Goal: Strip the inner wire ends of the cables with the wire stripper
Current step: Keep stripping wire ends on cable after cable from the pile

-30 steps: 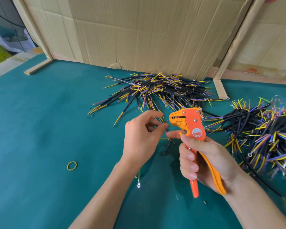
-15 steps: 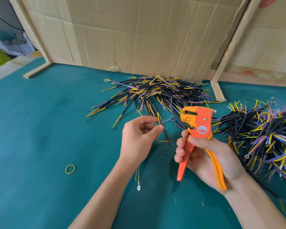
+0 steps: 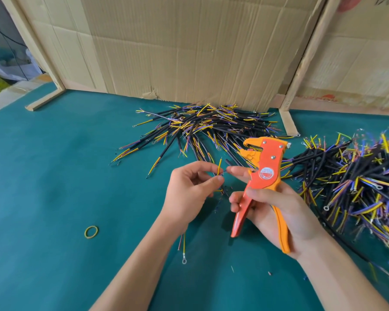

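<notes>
**Stripper off the wire, next end coming up**

Now your right hand point(image 3: 276, 212) has pulled the stripper point(image 3: 264, 173) back from the cable point(image 3: 219, 170); its forefinger reaches across to the wire tip. Your left hand point(image 3: 189, 189) pinches that cable, yellow wire up, between the two piles. Right grip wraps the handles, stripper mouth agape. Fan one wire clear, feed it straight into the mouth, then squeeze.

Cable piles point(image 3: 211, 129) at 12 and 3 o'clock point(image 3: 357, 176) block reach; bare counter point(image 3: 54, 176) lies at 9 o'clock.
</notes>
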